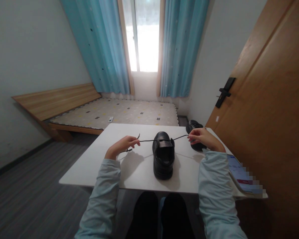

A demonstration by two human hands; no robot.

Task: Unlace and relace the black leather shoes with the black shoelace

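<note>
A black shoe (163,171) stands upright on the white table (89,167), its heel end towards me and its opening facing up. A thin black shoelace (149,140) runs out from both sides of the shoe near the tongue. To the left of the shoe, my left hand (126,145) pinches one stretch of the lace, and its loose end hangs by the fingers. On the other side, my right hand (203,136) pinches the other stretch between thumb and fingers. Both stretches are raised off the table and look fairly taut.
A second black shoe (193,126) lies behind my right hand, partly hidden by it. By the right table edge is a tablet-like screen (240,174). Beyond the table stands a bed (129,111) with a small white remote (111,119) on it. A wooden door (271,109) is close on the right.
</note>
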